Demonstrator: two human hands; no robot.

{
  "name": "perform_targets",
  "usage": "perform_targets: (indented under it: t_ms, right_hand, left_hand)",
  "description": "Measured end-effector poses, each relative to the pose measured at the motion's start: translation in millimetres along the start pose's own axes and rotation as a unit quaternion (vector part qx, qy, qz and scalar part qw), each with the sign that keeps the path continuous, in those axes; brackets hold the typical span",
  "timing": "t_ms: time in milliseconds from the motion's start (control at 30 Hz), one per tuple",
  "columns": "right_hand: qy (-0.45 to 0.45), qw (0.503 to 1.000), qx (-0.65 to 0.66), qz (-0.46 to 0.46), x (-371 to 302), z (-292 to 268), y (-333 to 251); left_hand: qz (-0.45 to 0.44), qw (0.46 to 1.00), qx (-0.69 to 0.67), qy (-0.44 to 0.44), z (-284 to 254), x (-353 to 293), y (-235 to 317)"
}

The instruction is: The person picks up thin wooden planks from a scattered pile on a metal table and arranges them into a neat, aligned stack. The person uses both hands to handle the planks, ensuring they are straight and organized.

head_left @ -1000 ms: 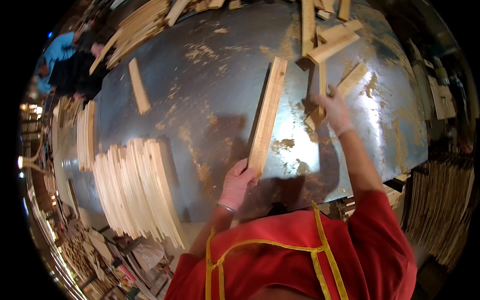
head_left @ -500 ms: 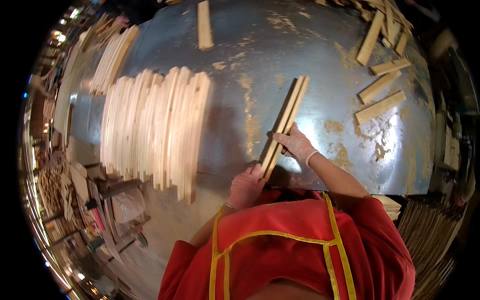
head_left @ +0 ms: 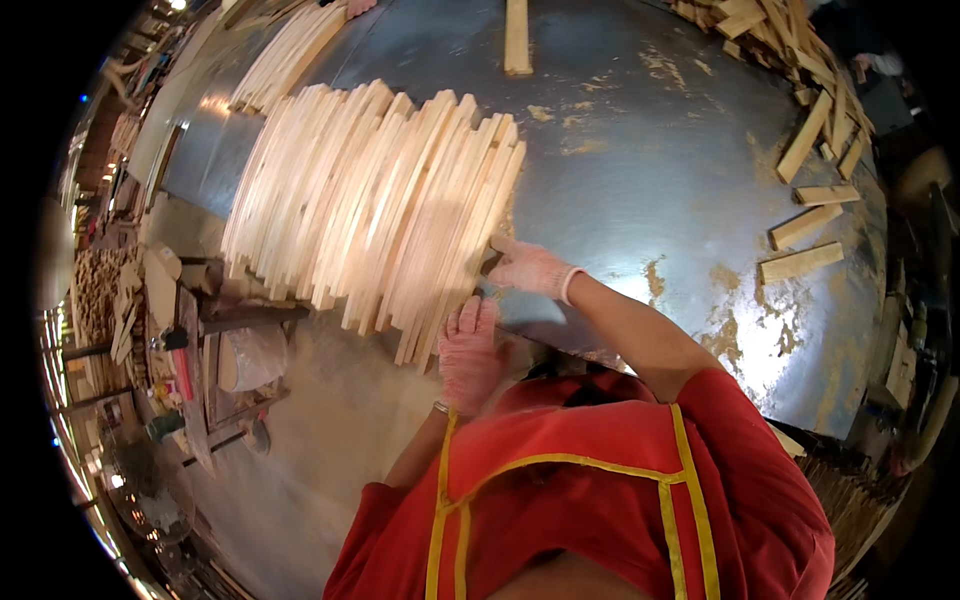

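A long row of pale wooden strips [head_left: 370,210] lies side by side on the dark metal table, their near ends uneven and jutting past the table's edge. At the near right corner of this row is my left hand [head_left: 470,355], gloved, its fingers stretched out flat against the strip ends. My right hand [head_left: 533,268], also gloved, rests against the outer right side of the row, thumb and fingers apart. Its fingertips are partly hidden. No strip stands apart in either hand.
A single board [head_left: 517,40] lies at the far middle of the metal table [head_left: 620,170]. Short offcuts [head_left: 800,262] and a loose wood heap [head_left: 790,45] occupy the right side. Another strip stack [head_left: 290,55] is far left, with part of another person's hand [head_left: 360,8] beside it. A wooden stand [head_left: 215,370] is left.
My hands have carried two wooden strips leftward to the right side of the row and loosened their hold. The view has shifted, so the table's contents appear moved.
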State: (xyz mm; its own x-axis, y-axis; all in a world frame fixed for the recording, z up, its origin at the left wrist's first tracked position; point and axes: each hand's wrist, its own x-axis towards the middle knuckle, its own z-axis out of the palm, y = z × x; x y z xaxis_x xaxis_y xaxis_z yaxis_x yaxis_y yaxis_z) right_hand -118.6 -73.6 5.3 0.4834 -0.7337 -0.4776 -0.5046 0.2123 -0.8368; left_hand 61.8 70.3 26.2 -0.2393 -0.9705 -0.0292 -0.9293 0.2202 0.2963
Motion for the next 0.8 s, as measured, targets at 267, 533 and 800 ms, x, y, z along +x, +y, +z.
perform_targets:
  t_ms: [267, 533, 800]
  right_hand:
    - [0.375, 0.901, -0.157, 0.15, -197, -182, 164]
    - [0.328, 0.728, -0.541, 0.265, -349, -272, 311]
    - [0.3, 0.88, -0.348, 0.121, -334, -326, 236]
  left_hand:
    - [0.083, 0.997, 0.001, 0.004, 29, 29, 33]
    - [0.235, 0.963, 0.0, -0.13, 62, 107, 150]
    - [0.325, 0.938, 0.038, -0.118, 117, 202, 304]
